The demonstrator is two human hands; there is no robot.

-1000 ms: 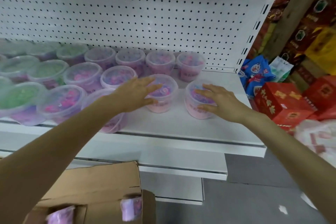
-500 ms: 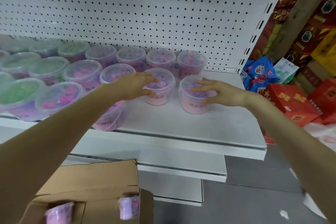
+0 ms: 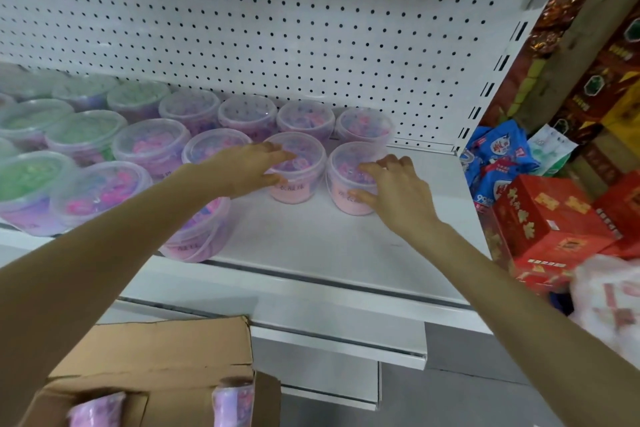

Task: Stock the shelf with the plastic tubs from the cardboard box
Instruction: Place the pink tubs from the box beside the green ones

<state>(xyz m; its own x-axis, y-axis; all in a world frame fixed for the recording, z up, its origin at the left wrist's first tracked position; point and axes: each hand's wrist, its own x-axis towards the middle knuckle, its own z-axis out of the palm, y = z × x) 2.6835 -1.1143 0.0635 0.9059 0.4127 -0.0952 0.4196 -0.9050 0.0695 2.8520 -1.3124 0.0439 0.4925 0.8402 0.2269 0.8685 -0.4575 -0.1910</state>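
Tubs (image 3: 149, 149) already fill the shelf's (image 3: 329, 246) left and back. The left hand's (image 3: 247, 166) fingers (image 3: 273, 151) clasp one pink tub (image 3: 301, 192), the right hand's (image 3: 401, 194) the end tub (image 3: 346, 163); the cardboard box (image 3: 156, 350) holds more.

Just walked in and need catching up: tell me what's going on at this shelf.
A person is stocking the white shelf with plastic tubs. The left grip clasps one pink tub in the middle row, and the right grip clasps the end tub beside it, both standing on the shelf. More tubs wait in the cardboard box below.
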